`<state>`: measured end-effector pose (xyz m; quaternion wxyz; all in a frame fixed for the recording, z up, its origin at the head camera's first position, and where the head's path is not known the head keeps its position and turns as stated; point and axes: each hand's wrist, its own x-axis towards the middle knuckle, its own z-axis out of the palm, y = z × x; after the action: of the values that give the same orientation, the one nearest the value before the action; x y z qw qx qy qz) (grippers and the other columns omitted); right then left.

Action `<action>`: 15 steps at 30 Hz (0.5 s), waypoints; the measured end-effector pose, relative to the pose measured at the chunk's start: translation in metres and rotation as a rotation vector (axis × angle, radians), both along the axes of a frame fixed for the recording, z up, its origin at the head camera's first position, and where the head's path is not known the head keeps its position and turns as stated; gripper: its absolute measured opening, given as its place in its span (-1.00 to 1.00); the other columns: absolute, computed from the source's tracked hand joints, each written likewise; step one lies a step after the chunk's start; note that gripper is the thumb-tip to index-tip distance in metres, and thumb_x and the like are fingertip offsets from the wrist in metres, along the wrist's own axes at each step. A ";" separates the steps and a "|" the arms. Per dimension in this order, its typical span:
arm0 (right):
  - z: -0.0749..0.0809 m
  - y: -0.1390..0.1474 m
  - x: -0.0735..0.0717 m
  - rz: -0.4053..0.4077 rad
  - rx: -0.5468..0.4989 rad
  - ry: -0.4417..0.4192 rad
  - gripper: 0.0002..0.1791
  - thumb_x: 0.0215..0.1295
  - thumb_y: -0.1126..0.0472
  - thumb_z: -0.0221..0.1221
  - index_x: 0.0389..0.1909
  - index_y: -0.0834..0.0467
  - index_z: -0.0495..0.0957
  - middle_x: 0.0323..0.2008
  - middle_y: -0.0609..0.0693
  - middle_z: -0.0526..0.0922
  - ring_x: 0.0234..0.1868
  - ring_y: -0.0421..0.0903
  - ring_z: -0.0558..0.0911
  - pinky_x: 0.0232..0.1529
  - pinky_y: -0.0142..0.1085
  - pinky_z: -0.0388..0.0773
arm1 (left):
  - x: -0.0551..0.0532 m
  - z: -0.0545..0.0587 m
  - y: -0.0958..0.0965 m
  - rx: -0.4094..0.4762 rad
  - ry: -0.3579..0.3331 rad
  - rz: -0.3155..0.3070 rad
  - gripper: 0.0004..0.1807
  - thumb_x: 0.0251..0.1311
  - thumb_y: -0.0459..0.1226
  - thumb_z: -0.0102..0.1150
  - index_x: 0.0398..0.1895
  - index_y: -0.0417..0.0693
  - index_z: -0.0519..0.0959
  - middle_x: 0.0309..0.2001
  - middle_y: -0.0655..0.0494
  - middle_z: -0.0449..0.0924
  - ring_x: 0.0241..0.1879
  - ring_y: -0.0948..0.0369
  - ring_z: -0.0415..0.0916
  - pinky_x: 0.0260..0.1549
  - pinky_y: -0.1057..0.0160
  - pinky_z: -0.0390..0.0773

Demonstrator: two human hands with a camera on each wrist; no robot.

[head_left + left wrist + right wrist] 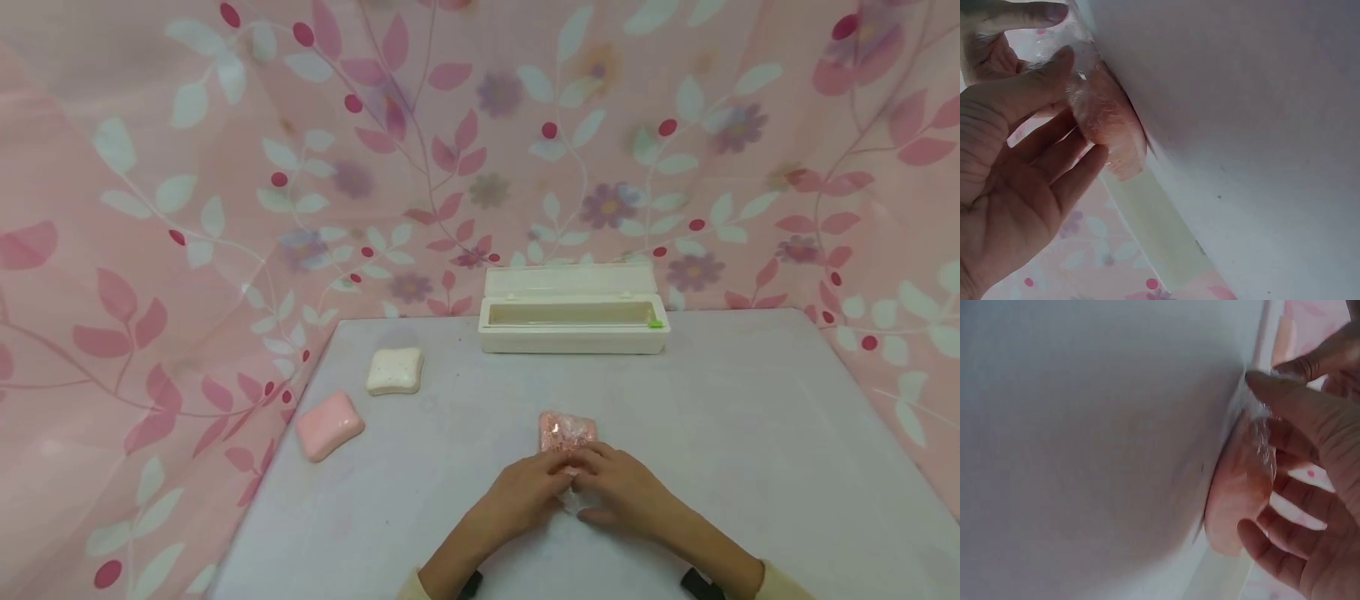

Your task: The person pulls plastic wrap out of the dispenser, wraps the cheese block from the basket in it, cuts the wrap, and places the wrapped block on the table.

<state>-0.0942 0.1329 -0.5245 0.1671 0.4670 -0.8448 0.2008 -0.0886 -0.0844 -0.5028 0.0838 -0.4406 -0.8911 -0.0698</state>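
Note:
A pink soap bar (pixel 567 429) in crinkled clear plastic film lies on the table at the front middle, both hands at its near end. My left hand (pixel 525 492) pinches the loose film (pixel 1069 47), its other fingers against the wrapped side in the left wrist view. From the other side my right hand (pixel 626 492) pinches the film too, with the thumb at the gathered end and curled fingers along the bar in the right wrist view. The fingertips of both hands nearly meet over the film. Part of the bar is hidden beneath the fingers.
At the back of the table (pixel 750 400) stands a long white box (pixel 573 342) with its lid raised and a small green piece at its right. A white speckled soap bar (pixel 395 371) and a plain pink soap bar (pixel 330 425) lie at left. Floral curtain (pixel 450 167) hangs behind.

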 end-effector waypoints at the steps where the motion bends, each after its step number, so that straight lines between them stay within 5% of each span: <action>1: -0.001 -0.003 0.001 -0.011 0.009 0.027 -0.64 -0.18 0.04 0.52 -0.30 0.00 0.68 -0.01 -0.04 0.60 0.06 0.01 0.53 -0.10 -0.10 0.57 | 0.001 -0.001 0.000 -0.002 -0.007 0.004 -0.82 0.17 -0.24 0.35 -0.14 0.08 0.68 0.16 0.15 0.53 0.11 0.26 0.51 0.04 0.38 0.47; 5: -0.003 -0.007 0.005 -0.031 0.003 0.071 -0.76 -0.05 0.16 0.46 -0.30 0.04 0.70 -0.03 0.02 0.60 0.03 0.04 0.57 -0.11 -0.12 0.58 | 0.001 -0.002 0.000 0.018 -0.043 -0.003 -0.85 0.27 -0.30 0.26 -0.13 0.05 0.68 0.19 0.13 0.52 0.15 0.24 0.49 0.09 0.36 0.44; 9: -0.001 -0.002 0.009 -0.040 -0.059 -0.021 -0.64 0.03 0.23 0.43 -0.09 0.08 0.66 0.09 0.08 0.58 0.11 0.10 0.58 -0.03 -0.06 0.58 | -0.002 -0.004 -0.004 0.123 -0.198 -0.025 -0.75 0.34 -0.37 0.14 0.05 -0.03 0.57 0.24 0.10 0.46 0.23 0.20 0.42 0.18 0.32 0.37; 12: 0.001 0.001 0.011 -0.059 -0.116 -0.121 -0.64 0.09 0.29 0.39 -0.06 0.09 0.61 0.16 0.07 0.56 0.14 0.10 0.58 -0.02 -0.05 0.58 | -0.004 -0.004 -0.006 0.224 -0.345 -0.007 -0.86 0.39 -0.39 0.03 -0.06 -0.06 0.48 0.00 0.14 0.53 -0.02 0.31 0.51 -0.02 0.44 0.45; 15: 0.001 0.002 0.012 -0.124 -0.166 -0.227 -0.67 0.20 0.31 0.32 -0.01 0.08 0.58 0.17 0.02 0.58 0.15 0.05 0.58 0.01 -0.07 0.57 | -0.006 -0.002 -0.005 0.313 -0.448 0.060 -0.95 0.45 -0.36 -0.05 -0.17 -0.03 0.41 -0.31 0.24 0.44 -0.36 0.40 0.38 -0.35 0.50 0.41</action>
<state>-0.0819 0.1348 -0.5231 0.1207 0.3727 -0.8660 0.3107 -0.0950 -0.0897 -0.5047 -0.0465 -0.3692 -0.8784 -0.2999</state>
